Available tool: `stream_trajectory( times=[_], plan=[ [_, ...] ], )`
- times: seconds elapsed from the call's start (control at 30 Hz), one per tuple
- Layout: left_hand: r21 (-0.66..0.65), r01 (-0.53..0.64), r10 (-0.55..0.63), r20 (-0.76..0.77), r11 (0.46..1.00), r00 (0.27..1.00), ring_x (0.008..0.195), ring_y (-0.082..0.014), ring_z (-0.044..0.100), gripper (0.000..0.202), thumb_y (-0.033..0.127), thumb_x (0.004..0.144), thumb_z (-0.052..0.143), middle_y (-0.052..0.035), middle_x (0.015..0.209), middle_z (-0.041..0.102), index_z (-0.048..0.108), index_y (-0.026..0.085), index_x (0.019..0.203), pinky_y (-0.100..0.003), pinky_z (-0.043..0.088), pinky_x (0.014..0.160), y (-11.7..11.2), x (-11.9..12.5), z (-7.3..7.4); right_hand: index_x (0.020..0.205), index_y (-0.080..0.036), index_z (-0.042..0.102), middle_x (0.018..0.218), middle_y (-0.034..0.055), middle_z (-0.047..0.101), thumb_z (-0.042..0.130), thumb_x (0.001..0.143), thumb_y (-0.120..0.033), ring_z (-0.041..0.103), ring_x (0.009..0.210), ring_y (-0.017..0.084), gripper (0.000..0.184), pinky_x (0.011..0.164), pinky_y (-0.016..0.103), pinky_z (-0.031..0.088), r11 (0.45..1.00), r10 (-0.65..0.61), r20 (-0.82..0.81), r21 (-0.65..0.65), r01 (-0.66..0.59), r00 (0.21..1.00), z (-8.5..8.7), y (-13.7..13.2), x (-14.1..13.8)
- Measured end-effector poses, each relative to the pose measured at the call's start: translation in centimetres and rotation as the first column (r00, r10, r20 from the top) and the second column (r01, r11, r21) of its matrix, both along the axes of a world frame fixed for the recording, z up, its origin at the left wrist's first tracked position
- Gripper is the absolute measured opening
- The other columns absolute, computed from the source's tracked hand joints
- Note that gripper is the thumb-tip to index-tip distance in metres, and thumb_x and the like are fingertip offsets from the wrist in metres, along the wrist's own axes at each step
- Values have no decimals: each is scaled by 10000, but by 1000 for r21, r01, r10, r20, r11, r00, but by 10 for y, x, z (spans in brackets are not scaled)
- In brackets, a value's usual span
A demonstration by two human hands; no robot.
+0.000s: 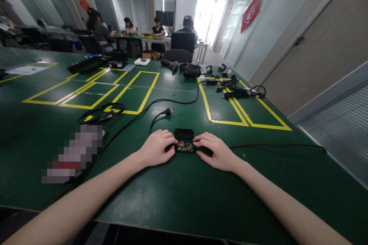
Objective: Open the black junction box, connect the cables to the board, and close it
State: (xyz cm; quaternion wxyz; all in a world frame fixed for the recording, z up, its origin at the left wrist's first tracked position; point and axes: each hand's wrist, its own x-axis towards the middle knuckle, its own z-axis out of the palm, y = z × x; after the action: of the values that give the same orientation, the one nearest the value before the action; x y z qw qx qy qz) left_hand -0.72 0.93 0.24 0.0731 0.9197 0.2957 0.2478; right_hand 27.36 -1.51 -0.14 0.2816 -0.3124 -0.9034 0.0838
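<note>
Between my two hands lies an opened power adapter (185, 147), its circuit board with coils and coloured wires facing up in a black half-shell. My left hand (159, 147) grips its left end, thumb and fingers closed around it. At the right end, my right hand (214, 150) pinches it the same way. Just behind the adapter rests the black cover (184, 134), hollow side showing. A power plug (169, 111) on a short cord lies beyond my left hand, the cord passing behind the fingers. Another black cable (276, 145) runs off to the right.
A coiled cable (102, 113) and a blurred-out object (76, 153) lie to the left on the green table (161, 203). Farther back are a power drill (171, 64), headphones (192, 71), a black tray (86, 65) and several adapters with cables (238, 92). People sit at another table beyond.
</note>
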Motion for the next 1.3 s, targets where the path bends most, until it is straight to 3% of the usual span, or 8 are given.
stream_trajectory(
  times=[0.13,0.27,0.33,0.5,0.73,1.1,1.3],
  plan=[
    [13,-62,61,52,998,997,956,-245,692,218,245,946,613,-82,1048,760,721,187,1126,-392,547,846,-1,-1,0,1148,-209,704,1134,120,758,593,983,-191,715,1000,259,200,875,434,605,997,-66,-73,28,69,995,-2,2,3],
    [8,-114,114,-36,993,993,1277,-380,610,599,498,879,764,-200,1448,622,653,172,1369,-555,525,1037,-1,-3,-3,1410,-230,632,1378,146,696,541,1046,-272,666,1235,305,378,1000,506,572,972,-232,-11,33,232,973,-9,6,9],
    [-7,-112,111,-101,994,989,1367,-422,551,699,559,856,781,-223,1523,566,631,173,1418,-612,482,1096,-1,-4,-6,1492,-264,581,1499,139,625,522,1061,-300,599,1358,321,436,1086,566,518,963,-269,67,12,269,961,-15,8,11],
    [-51,-91,86,-87,995,992,1343,-348,601,504,436,906,755,-173,1454,647,690,188,1340,-542,483,1141,-2,-2,-7,1410,-270,662,1456,106,670,484,1081,-287,585,1400,304,374,1188,626,417,974,-210,97,-63,217,973,-20,8,9],
    [-33,-71,69,-41,997,997,1348,-352,603,508,388,881,791,-169,1525,586,699,217,1350,-549,508,1127,-2,-4,-8,1256,-284,762,1339,99,732,522,1058,-262,698,1233,285,313,1053,504,578,966,-207,-99,-176,188,973,-15,5,6],
    [-21,-47,44,-108,999,993,1392,-373,562,546,396,929,749,-220,1565,521,646,177,1419,-574,513,1122,-2,-3,-8,1214,-269,771,1336,105,679,579,1028,-243,668,1245,260,268,1055,444,581,945,-179,-244,-311,98,953,-6,1,4],
    [-11,-25,24,-65,1000,998,1360,-368,583,520,357,906,769,-225,1529,547,671,154,1375,-565,525,1114,-3,-3,-7,1192,-264,776,1322,101,679,596,1021,-245,666,1239,253,249,1070,443,566,940,-183,-272,-331,87,945,-7,2,4]
  ],
)
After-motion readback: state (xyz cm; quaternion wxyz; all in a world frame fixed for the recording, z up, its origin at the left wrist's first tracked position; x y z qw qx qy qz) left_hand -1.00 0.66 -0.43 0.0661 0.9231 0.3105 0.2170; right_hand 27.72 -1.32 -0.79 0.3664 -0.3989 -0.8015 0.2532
